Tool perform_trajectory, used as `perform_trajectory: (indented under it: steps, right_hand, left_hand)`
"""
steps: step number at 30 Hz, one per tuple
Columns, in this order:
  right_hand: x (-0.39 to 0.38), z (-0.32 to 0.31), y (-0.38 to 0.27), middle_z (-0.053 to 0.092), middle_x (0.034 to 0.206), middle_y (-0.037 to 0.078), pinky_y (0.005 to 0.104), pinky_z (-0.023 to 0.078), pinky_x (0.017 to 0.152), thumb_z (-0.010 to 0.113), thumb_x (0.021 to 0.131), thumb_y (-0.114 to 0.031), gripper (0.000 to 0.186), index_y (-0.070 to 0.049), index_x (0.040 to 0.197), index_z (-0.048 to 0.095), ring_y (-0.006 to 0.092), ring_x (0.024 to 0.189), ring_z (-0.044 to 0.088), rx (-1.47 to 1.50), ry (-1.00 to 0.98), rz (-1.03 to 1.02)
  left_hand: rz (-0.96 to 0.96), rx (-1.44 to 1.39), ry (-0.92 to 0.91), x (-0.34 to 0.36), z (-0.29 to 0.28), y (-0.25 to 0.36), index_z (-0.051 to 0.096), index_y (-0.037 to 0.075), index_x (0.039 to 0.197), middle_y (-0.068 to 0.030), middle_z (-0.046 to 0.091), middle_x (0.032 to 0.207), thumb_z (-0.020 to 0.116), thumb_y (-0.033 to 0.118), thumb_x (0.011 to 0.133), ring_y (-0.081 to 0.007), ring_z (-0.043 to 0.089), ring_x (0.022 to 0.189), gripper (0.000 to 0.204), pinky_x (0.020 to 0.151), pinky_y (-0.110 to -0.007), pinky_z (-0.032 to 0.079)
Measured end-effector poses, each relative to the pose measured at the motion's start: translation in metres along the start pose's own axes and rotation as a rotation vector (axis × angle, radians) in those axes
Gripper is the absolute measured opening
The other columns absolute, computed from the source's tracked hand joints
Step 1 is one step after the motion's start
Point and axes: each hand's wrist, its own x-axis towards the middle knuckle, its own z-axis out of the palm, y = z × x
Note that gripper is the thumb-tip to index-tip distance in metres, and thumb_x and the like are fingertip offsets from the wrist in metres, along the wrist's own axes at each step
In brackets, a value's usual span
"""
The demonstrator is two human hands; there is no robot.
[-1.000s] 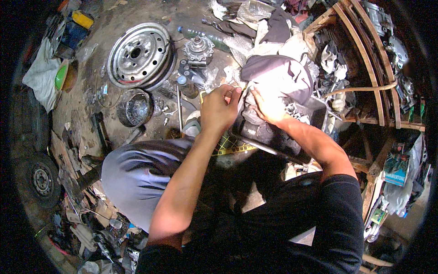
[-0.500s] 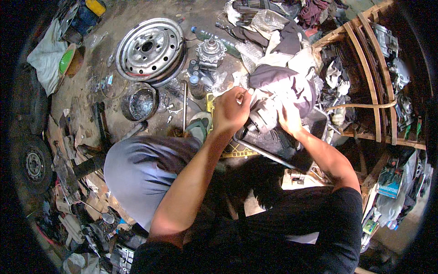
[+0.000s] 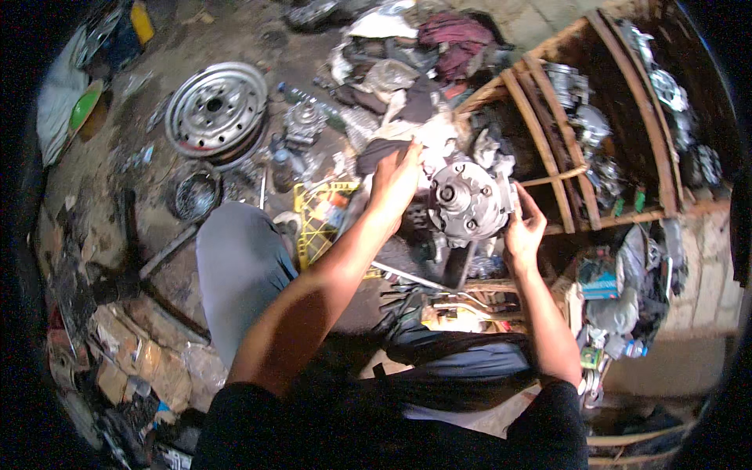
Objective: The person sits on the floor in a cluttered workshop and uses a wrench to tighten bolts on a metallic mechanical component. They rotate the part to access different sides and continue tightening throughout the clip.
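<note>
My right hand (image 3: 523,225) grips the right side of a round metal hub assembly (image 3: 468,200) with a central shaft and bolt holes, tilted to face upward. My left hand (image 3: 398,176) is closed at the hub's upper left, against pale cloth (image 3: 435,138); what its fingers hold is hidden. The hub is over a dark metal tray (image 3: 456,266), partly hidden beneath it. Left of the tray lies a yellow grid mat (image 3: 312,235) with small items.
A silver wheel rim (image 3: 215,110), a round dark pan (image 3: 196,196), a gear-like metal part (image 3: 304,121) and a plastic bottle (image 3: 283,168) lie on the floor (image 3: 133,196). Wooden racks (image 3: 564,137) holding metal parts stand at the right. Cardboard scraps (image 3: 117,352) lie lower left.
The metal hub has come up out of the cloth and tray into clear view. My right hand has shifted right onto its side. My left hand stays at the upper left; the view has turned.
</note>
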Motion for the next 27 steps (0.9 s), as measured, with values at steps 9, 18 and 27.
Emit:
perform_trajectory:
  steps: [9, 18, 27]
  right_hand:
    - [-0.082, -0.018, -0.013, 0.067, 0.115, 0.016, 0.0316, 0.052, 0.089, 0.063, 0.098, -0.013, 0.039, 0.009, 0.130, 0.058, 0.0192, 0.102, 0.064, 0.403, 0.277, 0.221]
    - [-0.087, 0.003, 0.001, 0.069, 0.110, 0.012, 0.0322, 0.056, 0.082, 0.054, 0.097, -0.006, 0.030, 0.006, 0.124, 0.060, 0.0198, 0.095, 0.068, 0.751, 0.292, 0.391]
    - [-0.036, 0.021, -0.004, 0.067, 0.118, 0.016, 0.0418, 0.055, 0.090, 0.047, 0.102, -0.032, 0.043, 0.000, 0.128, 0.058, 0.0279, 0.103, 0.067, 1.172, 0.214, 0.413]
  left_hand:
    - [-0.035, -0.415, -0.316, -0.074, 0.062, -0.022, 0.034, 0.012, 0.151, -0.0076, 0.044, 0.149, 0.046, 0.058, 0.099, -0.0268, 0.048, 0.131, 0.071, 0.110, -0.051, 0.037]
    - [0.244, -0.299, 0.029, -0.085, 0.080, -0.053, 0.062, 0.003, 0.110, -0.0041, 0.061, 0.109, 0.051, 0.029, 0.104, -0.0134, 0.052, 0.105, 0.029, 0.096, -0.027, 0.038]
    - [0.613, -0.103, 0.042, -0.066, 0.089, -0.034, 0.059, -0.003, 0.105, -0.0109, 0.061, 0.105, 0.043, 0.018, 0.105, -0.0173, 0.053, 0.104, 0.027, 0.099, -0.031, 0.038]
